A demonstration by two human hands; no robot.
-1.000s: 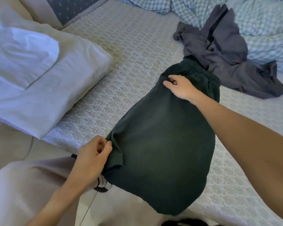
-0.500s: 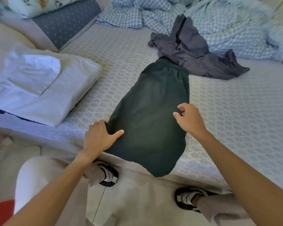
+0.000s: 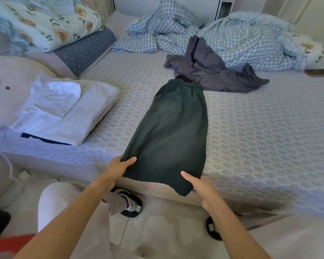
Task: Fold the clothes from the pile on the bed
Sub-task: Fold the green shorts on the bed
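Far left: folded white cloth stack (image 3: 64, 111) on the patterned grey-white bed sheet (image 3: 260, 128), near the bed's left edge, with a floral pillow (image 3: 41, 21) behind it. Left hand (image 3: 118, 168) grips the near-left corner of the dark green fabric shorts (image 3: 172, 131): thumb lies on top of the cloth, fingers are tucked under the hem. Shorts lie flat lengthwise mid-bed, waistband at the far end, hem hanging over the near bed edge. Right hand (image 3: 201, 186) at the near-right hem corner: thumb extended on top, fingers under the cloth, mostly hidden. Crumpled dark grey garment (image 3: 213, 71) touches the waistband on its far-right side. Blue-white checked duvet (image 3: 241, 38) bunched behind that. Dark flat phone-like object (image 3: 319, 72) at far right on the sheet.
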